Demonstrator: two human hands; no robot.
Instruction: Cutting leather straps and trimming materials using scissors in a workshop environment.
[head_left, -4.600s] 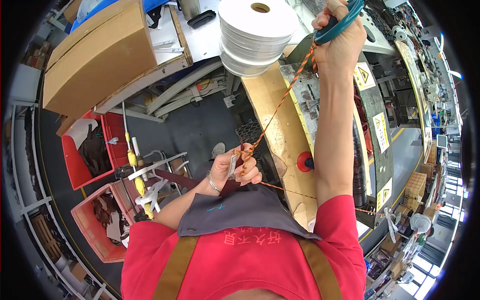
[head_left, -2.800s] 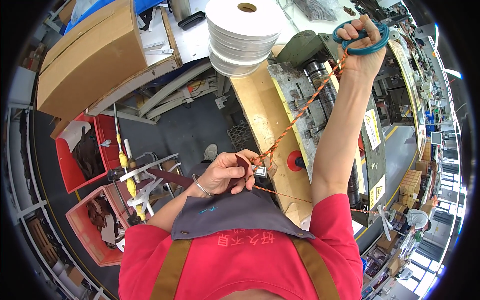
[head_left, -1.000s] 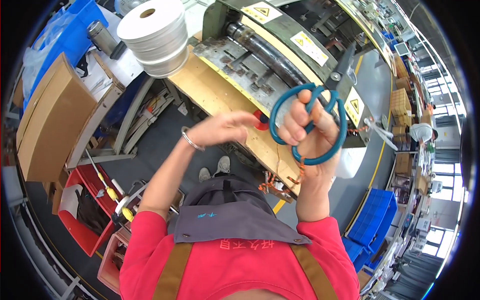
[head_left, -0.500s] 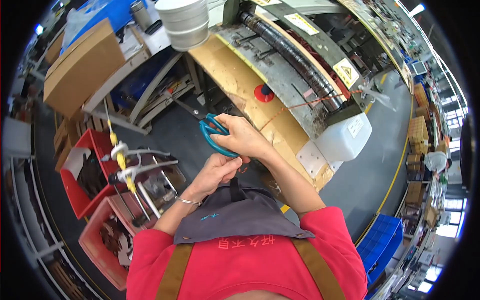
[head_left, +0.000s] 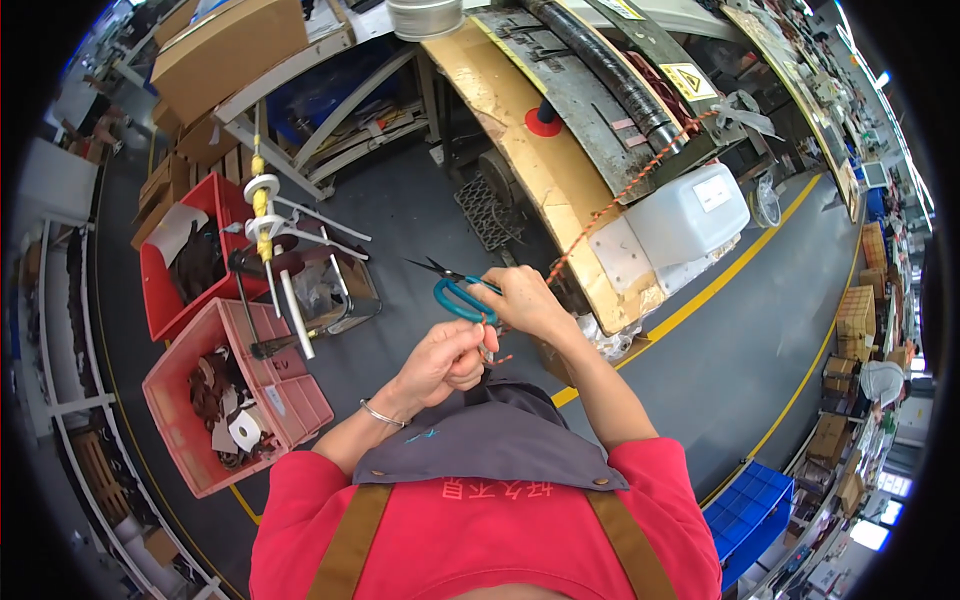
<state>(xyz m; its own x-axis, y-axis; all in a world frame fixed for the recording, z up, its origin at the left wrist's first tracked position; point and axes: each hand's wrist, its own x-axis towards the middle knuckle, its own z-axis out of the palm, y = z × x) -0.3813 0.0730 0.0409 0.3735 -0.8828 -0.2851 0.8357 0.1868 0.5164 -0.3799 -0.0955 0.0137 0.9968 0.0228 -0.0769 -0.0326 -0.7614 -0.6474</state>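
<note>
In my right hand (head_left: 530,303) is a pair of scissors (head_left: 455,305) with teal loop handles, its dark blades pointing away to the left and slightly apart. My left hand (head_left: 440,358) is closed in a pinch just below the scissor handles. Between its fingertips is an orange and dark twisted cord (head_left: 630,185), a short end of which sticks out beside the thumb. From there the cord rises past my right hand to the machine's right end. Both hands are close together in front of my grey apron (head_left: 480,440).
Ahead stands a machine with a dark roller (head_left: 600,70) and a wooden board (head_left: 515,125); a white plastic container (head_left: 690,215) is at its near corner. On the left are a red bin (head_left: 165,300), a pink bin (head_left: 300,400) and a stand with yellow-wrapped rod (head_left: 262,200). A blue crate (head_left: 750,520) is at lower right.
My view has shifted, so the machine sits higher and further right. The scissors have turned more to the left. My fingers and the cord end now show more plainly.
</note>
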